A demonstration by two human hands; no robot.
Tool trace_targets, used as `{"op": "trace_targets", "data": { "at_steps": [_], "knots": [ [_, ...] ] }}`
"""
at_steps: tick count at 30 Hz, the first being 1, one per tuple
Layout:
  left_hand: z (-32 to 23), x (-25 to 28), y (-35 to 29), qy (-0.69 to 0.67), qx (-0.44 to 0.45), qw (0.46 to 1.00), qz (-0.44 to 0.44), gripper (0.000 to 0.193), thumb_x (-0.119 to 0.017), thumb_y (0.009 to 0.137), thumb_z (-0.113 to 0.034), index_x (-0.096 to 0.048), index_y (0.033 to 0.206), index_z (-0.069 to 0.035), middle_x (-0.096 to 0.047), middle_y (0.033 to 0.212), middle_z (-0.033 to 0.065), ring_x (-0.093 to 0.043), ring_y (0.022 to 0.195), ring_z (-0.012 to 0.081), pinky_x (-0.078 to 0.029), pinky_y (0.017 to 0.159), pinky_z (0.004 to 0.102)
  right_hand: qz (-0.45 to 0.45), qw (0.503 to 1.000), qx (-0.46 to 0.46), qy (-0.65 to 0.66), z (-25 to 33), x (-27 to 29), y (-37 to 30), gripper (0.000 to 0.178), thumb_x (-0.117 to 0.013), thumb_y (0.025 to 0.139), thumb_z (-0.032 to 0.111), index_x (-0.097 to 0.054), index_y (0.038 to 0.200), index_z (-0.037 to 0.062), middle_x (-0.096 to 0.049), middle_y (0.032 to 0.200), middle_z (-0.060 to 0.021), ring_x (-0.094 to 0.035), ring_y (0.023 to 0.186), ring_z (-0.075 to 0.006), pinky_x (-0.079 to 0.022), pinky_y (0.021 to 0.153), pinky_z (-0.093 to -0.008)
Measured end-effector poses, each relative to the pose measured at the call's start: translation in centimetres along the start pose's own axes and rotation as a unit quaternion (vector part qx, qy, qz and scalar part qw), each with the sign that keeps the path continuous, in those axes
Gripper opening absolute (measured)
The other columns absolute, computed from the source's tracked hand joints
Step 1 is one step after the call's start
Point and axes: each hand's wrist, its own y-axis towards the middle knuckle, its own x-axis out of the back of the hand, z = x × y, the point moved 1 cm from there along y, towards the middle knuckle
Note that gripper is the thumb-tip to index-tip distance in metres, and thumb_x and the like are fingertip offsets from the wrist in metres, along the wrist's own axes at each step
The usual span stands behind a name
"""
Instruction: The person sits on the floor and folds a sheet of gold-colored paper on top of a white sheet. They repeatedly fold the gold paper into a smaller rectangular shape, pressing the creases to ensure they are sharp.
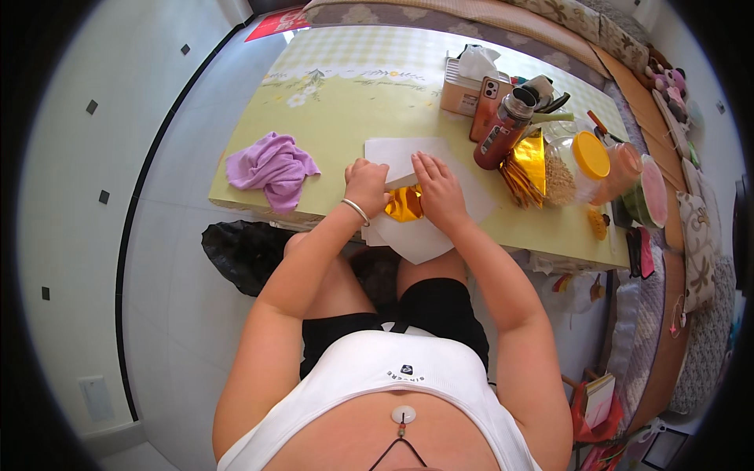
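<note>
A shiny gold foil sheet [404,206] lies between my hands, over white paper sheets [390,147] at the table's near edge. My left hand [367,185], with a silver bangle at the wrist, is closed in a pinch at the foil's left edge. Stretched nearly flat, the fingers of my right hand [440,188] rest on the paper along the foil's right side. The white paper reaches past the table edge above my lap. Part of the foil is hidden under my fingers.
A purple cloth [271,169] lies at the left. On the right stand a dark red flask [503,129], a phone [488,102], a tissue box [462,88], more gold foil sheets [532,161] and a yellow-lidded jar [577,169]. A black bag [242,251] hangs below the table.
</note>
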Motion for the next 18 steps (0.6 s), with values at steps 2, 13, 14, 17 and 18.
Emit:
{"op": "trace_targets", "data": {
  "at_steps": [2,13,14,17,18],
  "knots": [
    [-0.1,0.1,-0.2,0.008,-0.036,0.999,-0.004,0.033,-0.080,0.066,-0.015,-0.070,0.098,-0.009,-0.067,0.096,0.0082,-0.057,0.108,0.0300,-0.042,0.095,0.0443,-0.034,0.997,0.067,-0.034,0.0,0.3,0.6,0.052,-0.055,0.085,0.003,-0.053,0.138,0.0075,-0.061,0.119,-0.0067,-0.056,0.117,-0.0245,-0.040,0.110,-0.0435],
    [-0.8,-2.5,-6.3,0.083,-0.163,0.978,-0.103,0.041,-0.057,0.082,-0.007,-0.063,0.120,0.008,-0.064,0.125,0.0247,-0.062,0.119,0.0354,-0.048,0.104,0.0413,0.177,0.982,0.070,0.000,-2.7,0.7,-4.0,0.046,-0.055,0.096,0.026,-0.055,0.138,0.0073,-0.054,0.145,-0.0073,-0.043,0.141,-0.0217,-0.026,0.120,-0.0431],
    [-0.4,-2.2,-7.2,0.092,-0.143,0.980,-0.108,0.042,-0.056,0.082,-0.006,-0.063,0.121,0.008,-0.064,0.126,0.0253,-0.062,0.120,0.0360,-0.047,0.105,0.0419,0.168,0.984,0.053,-0.003,-3.3,1.2,-4.4,0.047,-0.055,0.097,0.028,-0.054,0.140,0.0071,-0.052,0.147,-0.0074,-0.042,0.141,-0.0218,-0.026,0.120,-0.0431],
    [0.3,-1.9,-8.4,0.078,-0.130,0.983,-0.107,0.043,-0.056,0.081,-0.005,-0.062,0.122,0.008,-0.063,0.128,0.0251,-0.061,0.121,0.0359,-0.046,0.106,0.0428,0.170,0.984,0.022,0.043,-4.4,1.5,-4.8,0.048,-0.053,0.098,0.027,-0.052,0.142,0.0059,-0.048,0.151,-0.0085,-0.040,0.142,-0.0239,-0.028,0.119,-0.0435],
    [0.2,-1.7,-8.5,0.079,-0.128,0.983,-0.110,0.042,-0.057,0.081,-0.006,-0.062,0.121,0.007,-0.063,0.128,0.0246,-0.061,0.120,0.0354,-0.047,0.104,0.0427,0.163,0.985,0.015,0.063,-4.5,1.4,-4.8,0.048,-0.054,0.098,0.026,-0.052,0.141,0.0057,-0.049,0.150,-0.0089,-0.041,0.142,-0.0244,-0.028,0.119,-0.0436]
  ]
}}
